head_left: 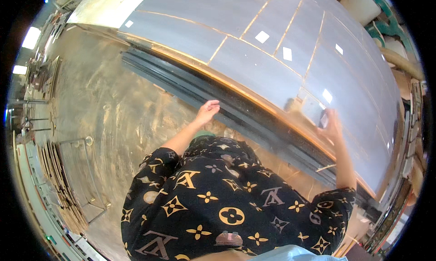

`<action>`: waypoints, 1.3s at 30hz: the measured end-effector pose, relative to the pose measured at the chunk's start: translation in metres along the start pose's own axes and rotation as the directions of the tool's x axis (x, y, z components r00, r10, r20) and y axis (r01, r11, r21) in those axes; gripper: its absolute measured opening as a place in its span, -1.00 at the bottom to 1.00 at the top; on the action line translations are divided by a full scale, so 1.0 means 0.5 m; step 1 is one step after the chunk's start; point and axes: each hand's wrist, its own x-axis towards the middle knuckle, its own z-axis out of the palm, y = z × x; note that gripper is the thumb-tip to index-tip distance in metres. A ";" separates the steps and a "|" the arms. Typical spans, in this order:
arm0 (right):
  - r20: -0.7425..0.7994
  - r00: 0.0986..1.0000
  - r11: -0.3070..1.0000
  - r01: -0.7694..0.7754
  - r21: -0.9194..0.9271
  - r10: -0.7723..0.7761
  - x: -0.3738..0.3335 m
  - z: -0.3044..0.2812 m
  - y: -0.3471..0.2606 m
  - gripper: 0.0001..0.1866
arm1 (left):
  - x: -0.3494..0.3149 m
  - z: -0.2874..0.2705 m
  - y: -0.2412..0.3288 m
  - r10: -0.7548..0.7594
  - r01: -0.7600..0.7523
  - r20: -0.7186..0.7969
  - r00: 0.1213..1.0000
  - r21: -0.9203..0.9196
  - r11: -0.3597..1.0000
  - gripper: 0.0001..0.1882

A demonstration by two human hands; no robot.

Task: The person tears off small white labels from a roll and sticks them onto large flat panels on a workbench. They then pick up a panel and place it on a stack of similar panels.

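Note:
A large blue-grey panel sheet fills the table in front of me, crossed by tan cut lines and dotted with small white labels. My right hand reaches over the sheet's near edge, its thumb and fingers bent around a pale patch like a label. Beside it lies a blurred small rectangular panel piece with brownish edges. Motion smears this hand, so its grip is unclear. My left hand hovers in front of the table's edge, fingers loosely curled together, with nothing visible in them.
A dark ribbed rail runs along the table's near side, below a tan board edge. Dusty floor spreads to the left, with a metal frame cart and stacked boards. Green machinery stands at the far right.

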 end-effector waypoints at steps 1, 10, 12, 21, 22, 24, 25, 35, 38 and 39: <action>-0.057 0.998 1.000 0.005 0.017 -0.004 -0.005 -0.023 -0.001 -0.27 | -0.007 -0.001 0.009 0.017 -0.017 0.006 1.000 -0.053 0.998 -0.62; -0.124 0.992 0.986 0.055 0.157 -0.036 0.124 -0.022 -0.238 -0.23 | 0.025 -0.016 0.077 -0.008 0.002 -0.115 0.993 -0.055 0.998 -0.44; -0.178 0.979 0.979 0.132 0.157 -0.103 0.183 0.009 -0.309 -0.20 | 0.040 -0.048 0.096 -0.041 0.023 -0.167 0.985 -0.111 0.994 -0.44; -0.190 0.968 0.981 0.180 0.077 -0.163 0.385 0.182 -0.560 -0.25 | 0.155 -0.433 0.127 0.068 -0.147 -0.558 0.827 -0.099 0.984 -0.39; -0.223 0.961 0.980 0.183 0.075 -0.163 0.380 0.191 -0.583 -0.26 | 0.185 -0.510 0.142 0.110 -0.158 -0.617 0.779 -0.024 0.987 -0.39; -0.264 0.955 0.987 0.155 0.050 -0.136 0.367 0.206 -0.638 -0.28 | 0.255 -0.684 0.197 0.215 -0.200 -0.678 0.703 0.101 0.974 -0.38; -0.286 0.951 0.990 0.134 0.043 -0.116 0.364 0.213 -0.672 -0.28 | 0.289 -0.774 0.231 0.289 -0.186 -0.705 0.648 0.221 0.957 -0.36; -0.132 0.915 0.924 -0.371 0.098 0.381 0.525 0.289 -1.000 -0.26 | 0.582 -1.237 0.475 0.346 0.318 -0.590 0.729 0.740 0.593 -0.46; -0.160 0.843 0.856 -0.489 0.166 0.513 0.549 0.302 -1.018 -0.26 | 0.629 -1.248 0.490 0.334 0.337 -0.522 0.785 0.812 0.476 -0.47; -0.217 0.831 0.856 -0.477 0.197 0.513 0.554 0.306 -1.020 -0.27 | 0.636 -1.247 0.492 0.322 0.374 -0.537 0.780 0.812 0.448 -0.46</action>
